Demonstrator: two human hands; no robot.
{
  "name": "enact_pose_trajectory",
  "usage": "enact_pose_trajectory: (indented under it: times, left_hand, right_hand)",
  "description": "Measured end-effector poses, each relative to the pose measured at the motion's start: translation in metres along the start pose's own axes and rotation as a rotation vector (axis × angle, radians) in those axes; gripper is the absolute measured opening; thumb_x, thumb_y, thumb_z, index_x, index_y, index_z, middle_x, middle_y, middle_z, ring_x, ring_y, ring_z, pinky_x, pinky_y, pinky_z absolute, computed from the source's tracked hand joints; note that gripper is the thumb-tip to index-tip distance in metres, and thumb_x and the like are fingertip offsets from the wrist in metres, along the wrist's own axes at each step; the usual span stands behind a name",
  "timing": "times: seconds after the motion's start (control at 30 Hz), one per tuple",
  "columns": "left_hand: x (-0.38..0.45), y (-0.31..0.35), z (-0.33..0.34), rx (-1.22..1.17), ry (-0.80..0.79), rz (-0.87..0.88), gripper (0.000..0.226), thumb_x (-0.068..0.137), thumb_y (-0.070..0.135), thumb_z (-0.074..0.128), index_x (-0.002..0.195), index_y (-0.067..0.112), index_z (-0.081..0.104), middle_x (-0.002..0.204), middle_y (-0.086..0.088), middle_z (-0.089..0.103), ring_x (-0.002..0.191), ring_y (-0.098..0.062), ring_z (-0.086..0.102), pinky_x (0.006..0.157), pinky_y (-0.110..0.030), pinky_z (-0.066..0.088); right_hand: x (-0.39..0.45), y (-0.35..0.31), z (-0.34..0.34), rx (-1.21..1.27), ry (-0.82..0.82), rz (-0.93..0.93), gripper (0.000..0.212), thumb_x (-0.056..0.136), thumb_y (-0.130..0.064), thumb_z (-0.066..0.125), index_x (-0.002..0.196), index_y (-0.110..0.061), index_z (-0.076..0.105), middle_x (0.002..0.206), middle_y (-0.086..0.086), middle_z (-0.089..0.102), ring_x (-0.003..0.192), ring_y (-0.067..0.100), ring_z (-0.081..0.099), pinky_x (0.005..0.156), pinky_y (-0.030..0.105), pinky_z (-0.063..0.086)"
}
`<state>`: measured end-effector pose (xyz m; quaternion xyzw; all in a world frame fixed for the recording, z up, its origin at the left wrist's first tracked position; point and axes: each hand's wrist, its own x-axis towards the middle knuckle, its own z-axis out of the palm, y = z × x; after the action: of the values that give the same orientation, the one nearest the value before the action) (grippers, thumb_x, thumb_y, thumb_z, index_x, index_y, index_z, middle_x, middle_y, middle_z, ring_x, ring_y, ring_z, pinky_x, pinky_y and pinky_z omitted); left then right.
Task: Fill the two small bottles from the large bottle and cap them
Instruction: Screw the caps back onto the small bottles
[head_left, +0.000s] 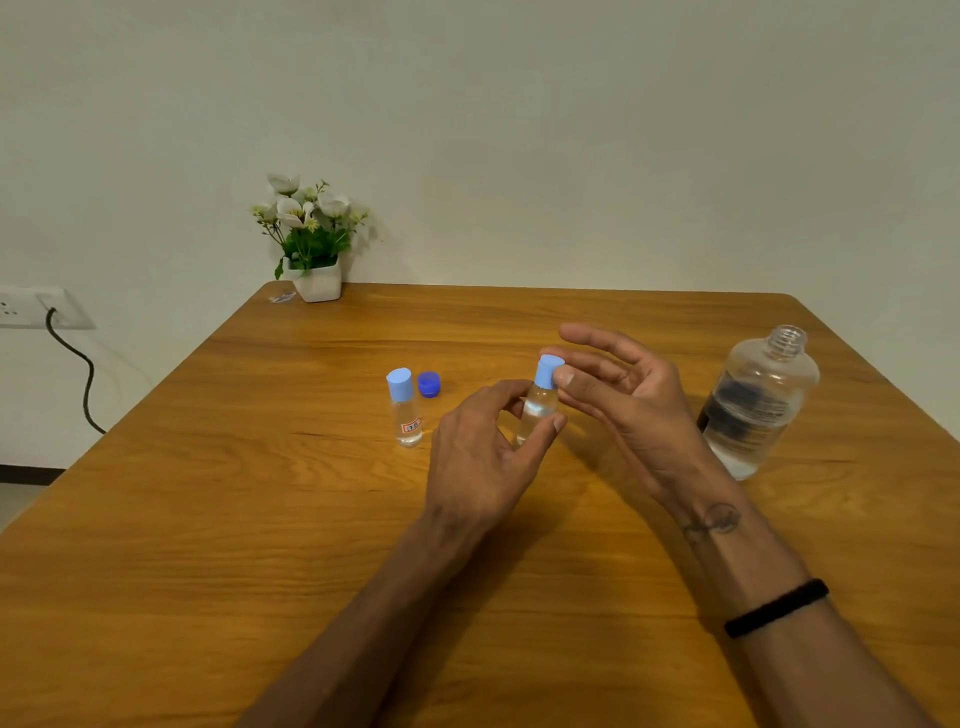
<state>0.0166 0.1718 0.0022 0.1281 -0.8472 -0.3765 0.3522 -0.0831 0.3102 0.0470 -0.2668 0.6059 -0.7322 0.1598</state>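
- The left hand (480, 457) is nearest, its back to the camera; thumb and fingers are closed round the body of a small bottle (537, 410), holding it upright above the wooden table (208, 545)
- That small bottle is clear and slim, with clear liquid inside; the level cannot be told behind the fingers; a light-blue cap (549, 371) sits on its neck
- The right hand (631, 402), just right of the left, has thumb and forefinger pinched on the light-blue cap; its other fingers are spread loose above; a tattoo shows on the wrist and a black band (776, 608) lower on the forearm
- To the left of the left hand, near but apart, a second small bottle (406, 410) stands on the table; clear, filled with clear liquid, capped in the same light blue, with a small red-edged label on its side
- Just beyond and right of that bottle lies a dark-blue cap (429, 384), loose on the table
- To the right of the right hand, close to its wrist, stands the large bottle (756, 405); clear, round-shouldered, its threaded neck uncapped; about half full of clear liquid
- Farthest, beyond the left hand at the table's back edge, a white pot of white flowers (311, 244) stands against the wall
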Motion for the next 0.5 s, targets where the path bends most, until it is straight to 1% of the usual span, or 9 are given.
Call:
enact_pose_trajectory:
  times: [0.07,0.13,0.2,0.3,0.37,0.43,0.5]
  left_hand:
    - [-0.0004,0.0000,0.0005,0.001,-0.011,-0.003,0.044,0.090,0.052,0.074,0.127,0.027,0.069,0.101,0.013,0.073,0.052,-0.007,0.061,0.055,-0.019,0.045]
    - [-0.0006,0.0005,0.0014,-0.007,-0.020,-0.006,0.045,0.090,0.052,0.074,0.127,0.027,0.069,0.101,0.013,0.073,0.051,-0.007,0.061,0.055,-0.020,0.046]
    - [-0.0007,0.0009,0.0020,-0.015,-0.021,-0.006,0.043,0.090,0.051,0.075,0.126,0.028,0.069,0.100,0.013,0.073,0.051,-0.007,0.061,0.054,-0.020,0.046]
    - [-0.0007,0.0016,0.0014,-0.020,-0.022,-0.009,0.041,0.091,0.051,0.074,0.125,0.029,0.070,0.099,0.014,0.072,0.051,-0.006,0.061,0.054,-0.019,0.045]
    - [-0.0007,0.0021,0.0008,-0.017,-0.023,-0.007,0.040,0.091,0.051,0.074,0.125,0.030,0.070,0.099,0.014,0.072,0.051,-0.007,0.060,0.054,-0.019,0.044]
    - [-0.0005,0.0025,0.0006,-0.011,-0.026,-0.006,0.040,0.091,0.051,0.074,0.125,0.030,0.070,0.098,0.014,0.072,0.051,-0.009,0.061,0.053,-0.019,0.044]
    - [-0.0005,0.0028,0.0004,-0.003,-0.031,-0.010,0.041,0.090,0.052,0.074,0.125,0.030,0.070,0.098,0.014,0.072,0.052,-0.009,0.062,0.053,-0.020,0.046]
  right_hand:
    - [-0.0002,0.0011,0.0004,-0.024,0.032,-0.024,0.056,0.074,-0.017,0.089,0.128,-0.014,0.073,0.112,0.004,0.081,0.111,0.019,0.075,0.099,0.038,0.061]
    - [-0.0005,0.0009,0.0018,-0.015,0.053,-0.035,0.062,0.069,-0.023,0.090,0.128,-0.016,0.073,0.109,0.003,0.080,0.111,0.020,0.074,0.099,0.038,0.061]
    - [-0.0002,0.0001,0.0027,0.031,0.048,-0.021,0.060,0.074,-0.025,0.086,0.131,-0.016,0.071,0.114,0.005,0.080,0.115,0.021,0.075,0.100,0.038,0.061]
    - [0.0009,-0.0015,0.0022,0.086,-0.008,0.033,0.055,0.086,-0.023,0.078,0.138,-0.014,0.066,0.124,0.008,0.079,0.120,0.022,0.074,0.105,0.042,0.058]
    - [0.0008,-0.0029,0.0019,0.114,-0.037,0.075,0.049,0.091,-0.018,0.074,0.139,-0.012,0.065,0.125,0.010,0.078,0.120,0.026,0.074,0.103,0.043,0.059]
    - [0.0010,-0.0028,0.0011,0.110,-0.050,0.103,0.040,0.097,-0.012,0.070,0.137,-0.010,0.066,0.123,0.013,0.079,0.118,0.027,0.075,0.098,0.040,0.062]
    - [0.0014,-0.0014,0.0003,0.091,-0.043,0.109,0.035,0.097,-0.012,0.070,0.132,-0.010,0.069,0.120,0.012,0.080,0.116,0.027,0.076,0.098,0.041,0.063]
